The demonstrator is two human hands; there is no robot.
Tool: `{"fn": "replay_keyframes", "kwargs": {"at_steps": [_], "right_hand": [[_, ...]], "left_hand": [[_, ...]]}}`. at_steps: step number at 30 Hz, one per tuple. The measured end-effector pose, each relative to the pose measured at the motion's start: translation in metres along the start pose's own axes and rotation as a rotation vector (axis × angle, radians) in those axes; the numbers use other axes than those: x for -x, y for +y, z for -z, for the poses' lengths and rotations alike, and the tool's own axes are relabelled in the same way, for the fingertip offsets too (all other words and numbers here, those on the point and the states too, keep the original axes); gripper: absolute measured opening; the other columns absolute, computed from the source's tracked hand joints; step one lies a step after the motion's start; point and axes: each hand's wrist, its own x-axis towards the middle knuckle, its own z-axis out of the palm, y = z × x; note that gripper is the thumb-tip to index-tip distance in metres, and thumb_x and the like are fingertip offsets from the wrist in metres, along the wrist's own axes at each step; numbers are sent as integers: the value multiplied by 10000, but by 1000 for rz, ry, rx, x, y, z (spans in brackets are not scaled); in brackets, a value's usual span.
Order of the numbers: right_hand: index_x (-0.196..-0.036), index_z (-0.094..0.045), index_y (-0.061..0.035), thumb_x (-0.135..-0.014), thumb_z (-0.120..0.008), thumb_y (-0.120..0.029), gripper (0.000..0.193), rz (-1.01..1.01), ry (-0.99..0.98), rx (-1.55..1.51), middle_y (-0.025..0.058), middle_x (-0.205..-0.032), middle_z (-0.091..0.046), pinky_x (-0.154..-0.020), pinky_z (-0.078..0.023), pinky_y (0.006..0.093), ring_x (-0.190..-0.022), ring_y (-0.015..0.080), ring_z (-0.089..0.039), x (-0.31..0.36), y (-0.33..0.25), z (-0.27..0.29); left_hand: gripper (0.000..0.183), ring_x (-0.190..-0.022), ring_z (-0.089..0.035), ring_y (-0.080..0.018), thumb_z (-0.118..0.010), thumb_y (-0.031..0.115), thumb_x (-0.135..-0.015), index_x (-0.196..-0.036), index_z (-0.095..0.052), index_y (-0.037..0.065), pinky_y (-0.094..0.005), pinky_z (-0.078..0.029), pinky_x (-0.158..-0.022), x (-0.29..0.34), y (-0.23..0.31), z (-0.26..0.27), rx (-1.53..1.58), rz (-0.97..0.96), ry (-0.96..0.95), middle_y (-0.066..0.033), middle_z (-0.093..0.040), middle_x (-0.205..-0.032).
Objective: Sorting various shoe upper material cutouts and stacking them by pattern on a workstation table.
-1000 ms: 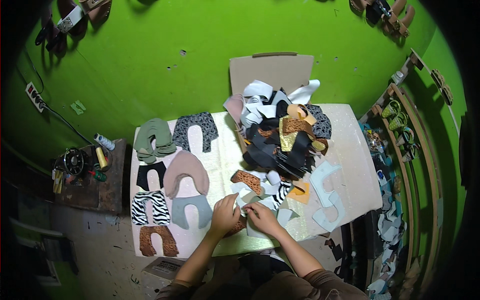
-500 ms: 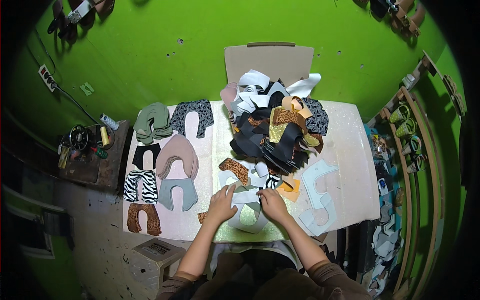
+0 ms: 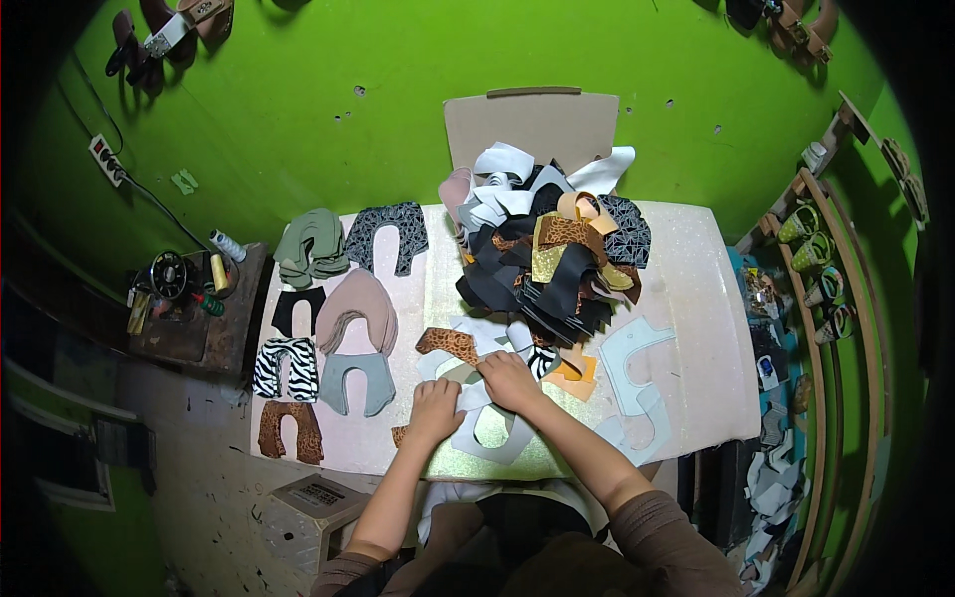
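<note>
Fingers closed, my right hand [image 3: 507, 382] is at the right end of a leopard-print cut piece [image 3: 448, 345] and seems to grip it. My left hand [image 3: 436, 412], its fingers curled, rests over loose pale offcuts; what lies under its fingertips is hidden. Between the hands is a white piece [image 3: 476, 398], above a light grey curved cut-out [image 3: 489, 453] near the table's front edge. A zebra-print scrap [image 3: 541, 362] and a yellow-orange piece [image 3: 573, 373] lie just right of my right hand. A small leopard-print scrap [image 3: 399, 436] shows beside my left wrist.
A mixed heap of cut material [image 3: 542, 264] stands at the back. On the left are arch-shaped stacks: green [image 3: 310, 234], pink [image 3: 370, 298], grey [image 3: 338, 393], zebra [image 3: 264, 370], leopard [image 3: 274, 428]. Pale blue pieces [image 3: 622, 368] lie right. A wooden rack [image 3: 811, 239] borders the table.
My right hand has moved up and left to the leopard-print piece, which has turned and shifted left. My left hand has curled its fingers, moving only slightly.
</note>
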Motion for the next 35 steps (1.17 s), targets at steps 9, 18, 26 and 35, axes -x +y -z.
{"fn": "replay_keyframes", "kwargs": {"at_steps": [9, 18, 26, 35], "right_hand": [[-845, -587, -46, -798, -523, -169, 147, -166, 101, -273, 144, -826, -608, -702, -446, 399, -785, 314, -579, -12, 0, 82], [-917, -580, -35, -807, -545, -178, 183, -56, -11, -491, 177, -793, -606, -649, -454, 389, -735, 339, -589, -26, -26, 124], [-917, -602, -40, -784, -602, -199, 208, -107, -204, -538, 160, -843, -614, -649, -455, 352, -745, 314, -593, -28, -27, 144], [-889, -594, -11, -769, -618, -203, 228, -118, -32, -521, 166, -830, -604, -679, -448, 344, -766, 303, -591, -28, -8, 131]], "left_hand": [[420, -1062, -448, -315, -594, 158, -714, -1123, -520, 95, -409, -305, -973, 22, -22, 7, -16, -16, 108, -151, -488, -1108], [541, -1209, -375, -316, -633, 203, -764, -1246, -428, 67, -359, -298, -999, -9, 24, 44, 688, -56, 397, -191, -372, -1302], [145, -836, -539, -75, -622, 118, -788, -899, -633, 25, -224, -421, -751, -32, 20, 82, 1050, -12, -7, -4, -617, -913], [417, -857, -579, -134, -649, 154, -788, -1156, -496, 31, -280, -440, -841, -28, 21, 81, 1470, 110, -89, -58, -628, -960]]}}
